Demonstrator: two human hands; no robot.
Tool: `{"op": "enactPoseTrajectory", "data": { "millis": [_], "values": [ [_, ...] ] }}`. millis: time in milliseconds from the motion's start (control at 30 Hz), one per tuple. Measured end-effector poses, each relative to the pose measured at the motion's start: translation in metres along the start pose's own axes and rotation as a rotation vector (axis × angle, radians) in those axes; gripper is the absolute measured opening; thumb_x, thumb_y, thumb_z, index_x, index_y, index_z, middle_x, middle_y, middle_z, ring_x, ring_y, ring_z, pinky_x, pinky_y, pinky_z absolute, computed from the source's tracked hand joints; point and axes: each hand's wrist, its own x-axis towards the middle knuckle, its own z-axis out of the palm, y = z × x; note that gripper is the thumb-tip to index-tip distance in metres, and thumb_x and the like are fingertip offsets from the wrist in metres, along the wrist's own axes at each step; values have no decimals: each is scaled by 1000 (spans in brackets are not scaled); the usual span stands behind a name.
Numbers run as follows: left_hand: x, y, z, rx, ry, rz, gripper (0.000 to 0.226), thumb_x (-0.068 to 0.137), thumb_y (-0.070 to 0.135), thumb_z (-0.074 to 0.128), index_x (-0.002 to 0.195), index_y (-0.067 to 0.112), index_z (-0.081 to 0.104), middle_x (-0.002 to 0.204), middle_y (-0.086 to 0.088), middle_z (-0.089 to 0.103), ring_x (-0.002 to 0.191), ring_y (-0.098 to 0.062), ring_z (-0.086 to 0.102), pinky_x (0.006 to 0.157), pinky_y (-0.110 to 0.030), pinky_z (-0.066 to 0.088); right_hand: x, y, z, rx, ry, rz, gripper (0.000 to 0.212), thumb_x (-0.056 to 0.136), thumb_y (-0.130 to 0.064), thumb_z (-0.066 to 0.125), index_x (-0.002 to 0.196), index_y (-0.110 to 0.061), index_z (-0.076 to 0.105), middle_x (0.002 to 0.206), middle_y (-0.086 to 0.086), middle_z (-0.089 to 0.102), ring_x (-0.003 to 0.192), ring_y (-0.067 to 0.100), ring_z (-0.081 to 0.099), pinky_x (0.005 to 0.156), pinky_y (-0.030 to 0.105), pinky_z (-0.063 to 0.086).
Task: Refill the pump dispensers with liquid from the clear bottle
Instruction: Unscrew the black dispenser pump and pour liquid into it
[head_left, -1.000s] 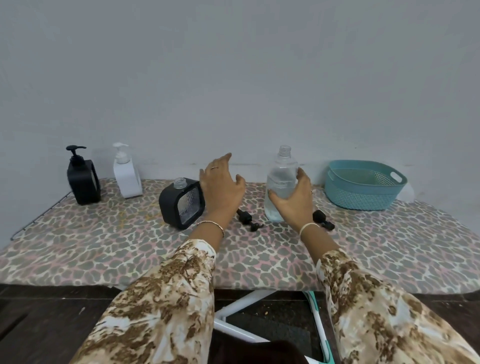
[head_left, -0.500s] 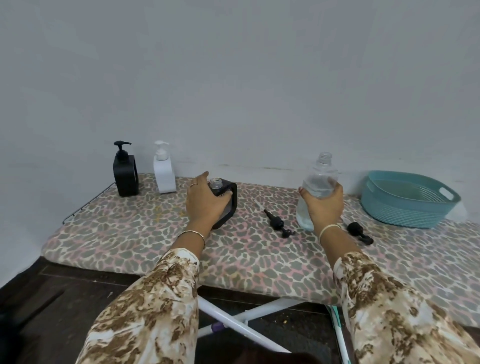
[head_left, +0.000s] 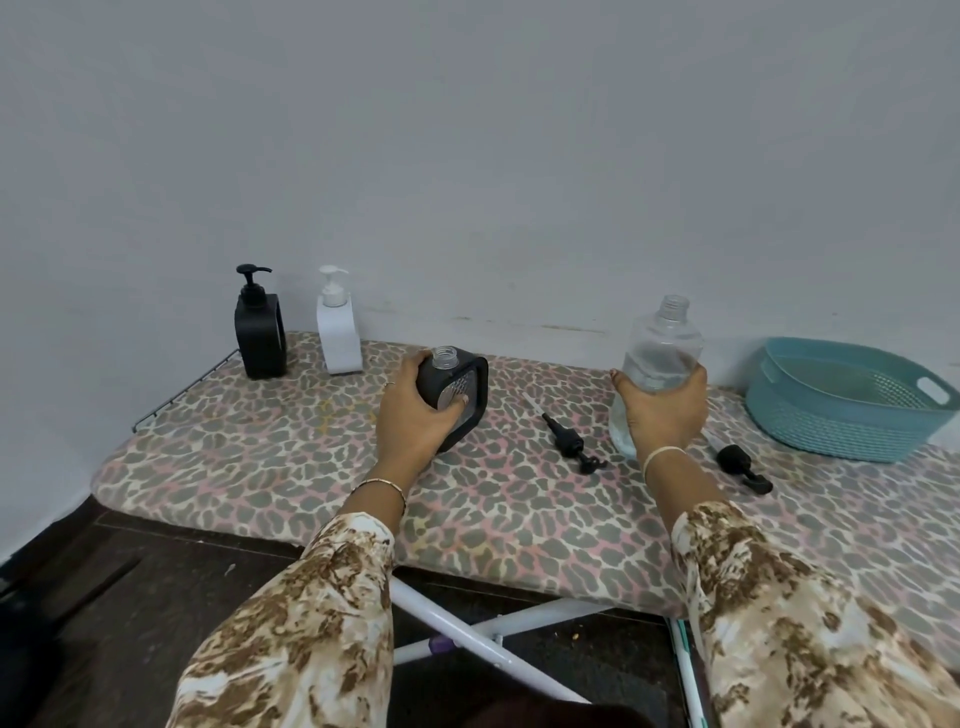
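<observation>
Left hand (head_left: 413, 421): fingers wrapped round open-necked black square dispenser (head_left: 434, 382) on leopard-print ironing board (head_left: 285, 457), left of clear plastic bottle (head_left: 662, 348). Right hand (head_left: 665, 415): fingers grip that bottle, upright, part full. One black pump head (head_left: 569, 444) lies just left of bottle, second black pump head (head_left: 737, 462) just right.

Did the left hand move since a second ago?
Yes. The left hand went left, away from the loose black pump head, and now grips the open square black dispenser.
</observation>
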Motion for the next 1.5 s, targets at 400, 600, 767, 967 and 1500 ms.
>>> {"op": "enactPoseTrajectory", "data": {
  "millis": [400, 600, 767, 967, 1500],
  "values": [
    [-4, 2, -1, -16, -6, 7, 73, 71, 22, 82, 134, 25, 46, 111, 14, 56, 96, -5, 55, 79, -15, 41, 1, 0, 4, -44, 68, 25, 51, 69, -23, 82, 114, -16, 57, 99, -4, 58, 85, 15, 52, 76, 24, 43],
    [-3, 1, -1, -12, -11, 2, 75, 69, 24, 82, 134, 27, 45, 115, 10, 60, 98, -8, 57, 83, -21, 46, 2, -3, 4, -74, 59, 8, 45, 71, -24, 81, 109, -14, 59, 103, 4, 64, 86, 19, 54, 76, 26, 43],
    [-5, 3, -7, -25, -56, 24, 76, 71, 18, 79, 138, 26, 43, 111, 13, 55, 96, -8, 56, 80, -17, 45, 1, -17, 5, -84, -26, -88, 46, 72, -25, 81, 110, -14, 59, 94, -4, 58, 87, 18, 55, 77, 27, 45],
    [-4, 3, -13, -53, -99, 14, 76, 72, 15, 78, 138, 27, 44, 111, 10, 60, 95, -9, 58, 78, -12, 45, -9, -56, 16, -69, -141, -181, 48, 71, -26, 82, 112, -14, 59, 99, -2, 59, 90, 17, 55, 83, 28, 47],
    [-16, -4, -44, -16, 0, -13, 74, 70, 25, 79, 136, 30, 46, 116, 4, 66, 101, -15, 64, 88, -32, 55, -64, -68, 54, -342, -552, -516, 45, 72, -23, 75, 113, -15, 60, 96, 1, 68, 85, 22, 63, 68, 28, 47]
  ]
}}
